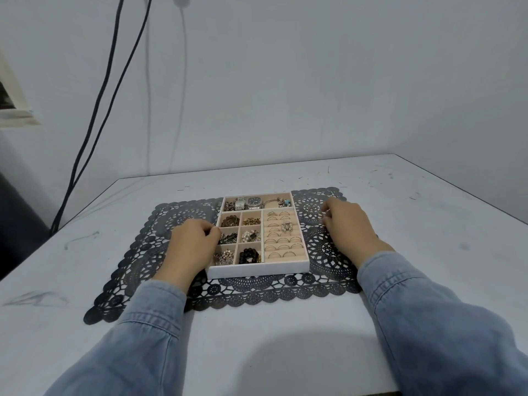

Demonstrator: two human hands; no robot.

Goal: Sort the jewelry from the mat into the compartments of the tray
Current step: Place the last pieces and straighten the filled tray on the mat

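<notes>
**Both hands curled beside a filled tray**

The white tray (257,272) sits in the middle of the black lace mat (257,292) on the white table (257,338). Its near edge faces me, turned slightly so that the right corner lies a little farther off. The mat's long axis runs left to right.

I count eight compartments. One long compartment runs left to right across the far end. It holds two watches side by side, a square watch (240,204) and a dark-dialled watch (254,202), with a bangle (274,200) at its right end.

Below it on the left are six small compartments, two columns by three rows:
- **Far row:** brown beads (230,220) and gold pieces (251,221).
- **Middle row:** dark pieces (228,238) and pearl-and-black pieces (251,236).
- **Near row:** silver pieces (224,257) and a black bead bracelet (250,256).

On the right is the ring section (303,252). Its slotted rows run left to right and thin rings stand in them, too small to count. One large ornate ring (286,226) sits among them.

My left hand (188,247) is at the tray's left wall, fingers curled, with the tips at the middle-left compartment. I cannot tell whether they pinch anything. My right hand (351,227) is over the mat just right of the tray, fingers curled in toward the thumb. Whether they hold something I cannot tell.
</notes>
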